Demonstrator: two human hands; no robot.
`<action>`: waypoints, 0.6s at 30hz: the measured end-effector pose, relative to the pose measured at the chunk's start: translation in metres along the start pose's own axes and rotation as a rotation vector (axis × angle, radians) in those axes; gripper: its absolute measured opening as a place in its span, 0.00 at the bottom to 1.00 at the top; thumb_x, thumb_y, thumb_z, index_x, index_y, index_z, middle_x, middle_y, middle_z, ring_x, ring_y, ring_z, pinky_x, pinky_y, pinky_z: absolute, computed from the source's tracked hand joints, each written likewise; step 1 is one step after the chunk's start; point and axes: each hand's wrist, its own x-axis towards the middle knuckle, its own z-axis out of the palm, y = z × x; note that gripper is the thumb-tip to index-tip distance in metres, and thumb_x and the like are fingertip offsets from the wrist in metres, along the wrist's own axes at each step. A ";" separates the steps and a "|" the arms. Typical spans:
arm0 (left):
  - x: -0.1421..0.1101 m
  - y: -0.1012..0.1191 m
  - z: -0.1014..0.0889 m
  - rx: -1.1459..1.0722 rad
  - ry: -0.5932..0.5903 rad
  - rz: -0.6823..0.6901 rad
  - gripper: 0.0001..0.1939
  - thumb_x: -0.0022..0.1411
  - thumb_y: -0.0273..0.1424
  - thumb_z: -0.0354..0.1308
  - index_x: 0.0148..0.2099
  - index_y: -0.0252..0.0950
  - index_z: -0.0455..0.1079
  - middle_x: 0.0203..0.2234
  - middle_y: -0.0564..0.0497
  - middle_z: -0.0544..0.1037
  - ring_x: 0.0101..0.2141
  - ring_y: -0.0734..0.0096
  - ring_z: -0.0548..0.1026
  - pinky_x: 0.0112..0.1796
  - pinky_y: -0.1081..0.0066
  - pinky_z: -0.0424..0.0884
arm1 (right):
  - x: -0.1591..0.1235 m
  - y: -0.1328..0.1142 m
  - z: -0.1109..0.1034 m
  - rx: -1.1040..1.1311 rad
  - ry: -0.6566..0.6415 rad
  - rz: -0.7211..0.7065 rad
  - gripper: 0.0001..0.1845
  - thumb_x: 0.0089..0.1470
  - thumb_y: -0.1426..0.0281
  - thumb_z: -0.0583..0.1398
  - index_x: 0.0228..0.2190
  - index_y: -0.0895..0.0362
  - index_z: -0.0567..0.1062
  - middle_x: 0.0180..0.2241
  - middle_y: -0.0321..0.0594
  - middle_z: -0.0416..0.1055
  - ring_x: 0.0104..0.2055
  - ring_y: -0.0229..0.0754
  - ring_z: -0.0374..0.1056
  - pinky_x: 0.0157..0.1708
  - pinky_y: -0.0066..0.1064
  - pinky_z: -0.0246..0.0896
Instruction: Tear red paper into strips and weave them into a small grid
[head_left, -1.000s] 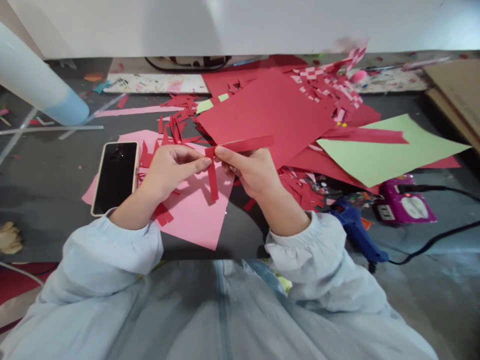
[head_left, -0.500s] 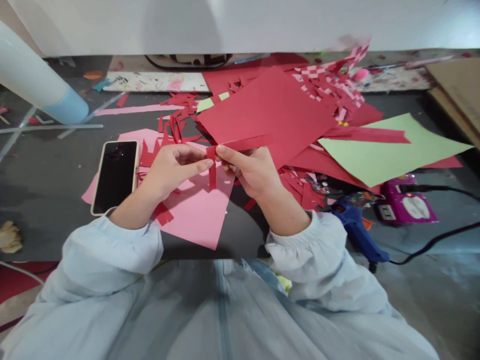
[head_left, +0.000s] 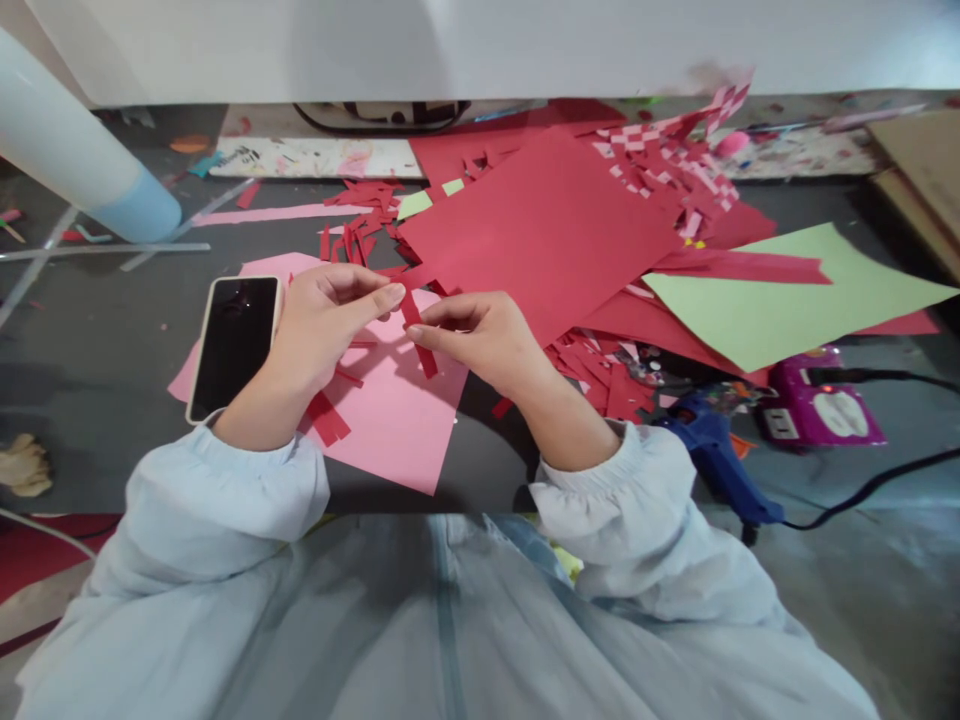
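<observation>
Between my two hands is a red paper strip [head_left: 424,357], held in the air above a pink sheet of paper [head_left: 390,440]. My left hand [head_left: 319,325] pinches its upper part between thumb and fingers. Thumb and fingertips of my right hand [head_left: 484,340] close on the strip's right side, a little lower. Its lower end hangs free below the fingers. Some short red paper pieces [head_left: 328,418] lie on the pink sheet under my left wrist. A large red sheet [head_left: 540,230] lies just beyond my hands.
A phone [head_left: 234,345] lies left of my left hand. At right are a pale green sheet [head_left: 810,300], a blue glue gun [head_left: 712,455] and a purple power box [head_left: 825,405] with cords. A white-and-blue bottle [head_left: 112,170] stands at far left. Red scraps [head_left: 600,375] are scattered about.
My left hand has moved slightly up and left, and my right hand a little lower. The strip has tilted; the long piece that stuck out to the right by my right thumb no longer shows there.
</observation>
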 end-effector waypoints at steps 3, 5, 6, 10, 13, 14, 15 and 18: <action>0.001 0.000 -0.002 0.003 0.024 0.010 0.11 0.49 0.39 0.74 0.26 0.40 0.78 0.25 0.51 0.77 0.27 0.70 0.75 0.26 0.70 0.70 | -0.002 -0.003 0.000 -0.090 -0.070 -0.002 0.19 0.47 0.55 0.71 0.23 0.58 0.79 0.18 0.35 0.72 0.20 0.32 0.61 0.24 0.29 0.57; 0.002 0.001 -0.003 -0.018 0.018 0.026 0.09 0.48 0.37 0.74 0.26 0.41 0.78 0.25 0.51 0.78 0.27 0.70 0.75 0.27 0.70 0.71 | -0.003 -0.004 -0.001 -0.137 -0.118 -0.018 0.19 0.51 0.55 0.68 0.22 0.58 0.78 0.17 0.35 0.71 0.21 0.32 0.60 0.24 0.28 0.56; 0.002 0.001 -0.004 -0.025 0.016 0.039 0.09 0.48 0.36 0.74 0.25 0.42 0.78 0.24 0.52 0.78 0.27 0.71 0.75 0.28 0.70 0.71 | -0.004 -0.004 -0.002 -0.153 -0.154 -0.026 0.20 0.53 0.55 0.67 0.21 0.58 0.77 0.17 0.35 0.71 0.21 0.32 0.60 0.25 0.28 0.56; 0.005 0.005 -0.010 -0.064 0.026 0.111 0.06 0.48 0.31 0.73 0.24 0.43 0.78 0.21 0.55 0.77 0.25 0.74 0.74 0.30 0.70 0.71 | -0.006 -0.003 -0.006 -0.167 -0.363 -0.062 0.21 0.55 0.55 0.65 0.22 0.59 0.77 0.20 0.35 0.72 0.23 0.31 0.61 0.24 0.26 0.54; 0.008 0.010 -0.017 -0.109 0.056 0.146 0.07 0.49 0.27 0.71 0.22 0.42 0.78 0.18 0.56 0.75 0.23 0.76 0.71 0.30 0.69 0.69 | -0.007 -0.001 -0.008 -0.213 -0.466 -0.036 0.18 0.56 0.56 0.65 0.28 0.59 0.81 0.22 0.34 0.73 0.21 0.30 0.57 0.21 0.26 0.50; 0.009 0.011 -0.019 -0.114 0.080 0.156 0.07 0.48 0.27 0.70 0.22 0.41 0.77 0.18 0.56 0.74 0.22 0.77 0.71 0.29 0.69 0.68 | -0.007 0.000 -0.008 -0.229 -0.481 -0.024 0.17 0.56 0.57 0.64 0.29 0.59 0.82 0.23 0.35 0.74 0.22 0.30 0.57 0.21 0.26 0.51; 0.010 0.012 -0.022 -0.118 0.108 0.167 0.07 0.48 0.27 0.70 0.22 0.39 0.77 0.18 0.56 0.74 0.21 0.77 0.70 0.29 0.69 0.66 | -0.007 0.001 -0.008 -0.238 -0.493 -0.013 0.17 0.56 0.57 0.64 0.30 0.59 0.83 0.24 0.36 0.75 0.22 0.30 0.59 0.23 0.26 0.53; 0.015 0.012 -0.030 -0.132 0.202 0.199 0.08 0.50 0.29 0.71 0.23 0.37 0.75 0.18 0.56 0.73 0.21 0.78 0.69 0.29 0.68 0.65 | -0.005 0.003 -0.008 -0.266 -0.510 -0.002 0.16 0.53 0.58 0.65 0.30 0.59 0.84 0.26 0.39 0.77 0.26 0.34 0.65 0.27 0.27 0.59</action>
